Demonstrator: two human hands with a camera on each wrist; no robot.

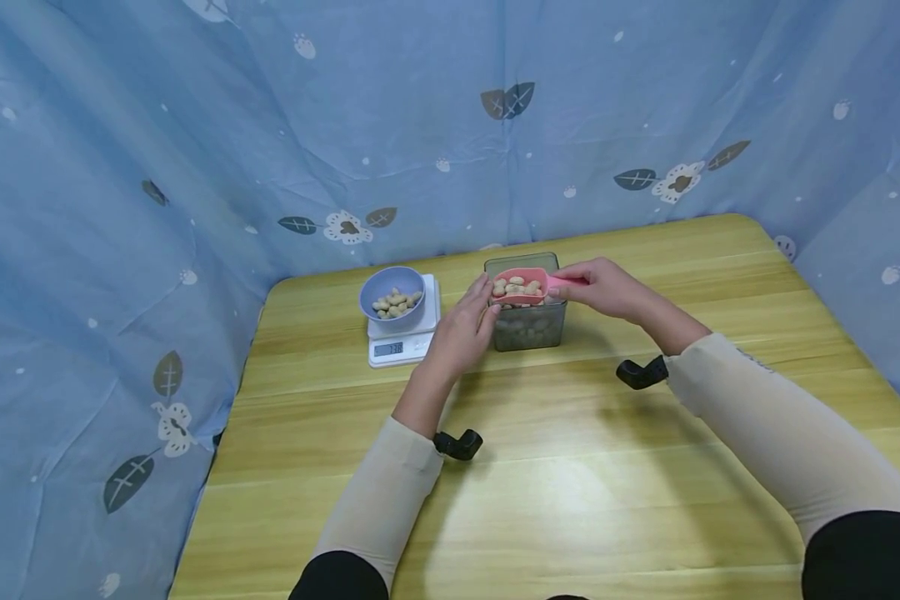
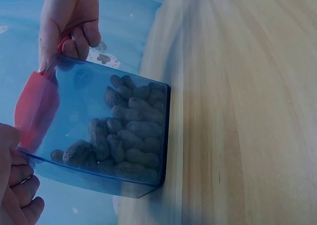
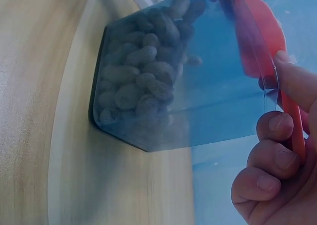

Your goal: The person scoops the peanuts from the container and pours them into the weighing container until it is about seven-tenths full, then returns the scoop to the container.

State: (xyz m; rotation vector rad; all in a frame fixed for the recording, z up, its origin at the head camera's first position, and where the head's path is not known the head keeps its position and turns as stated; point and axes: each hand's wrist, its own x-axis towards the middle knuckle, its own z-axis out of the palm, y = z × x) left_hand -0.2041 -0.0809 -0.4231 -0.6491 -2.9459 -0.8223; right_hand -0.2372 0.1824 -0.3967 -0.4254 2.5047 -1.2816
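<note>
The only writing in view was on the small grey display (image 1: 388, 349) at the front of the white kitchen scale (image 1: 402, 337), where dark digits showed (seemingly three of them, too small and blurred to read for certain); no label, brand or sign could be read on anything else

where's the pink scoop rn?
Head view: pink scoop, loaded with peanuts, held by the right hand over the clear container, right of the scale.
</note>
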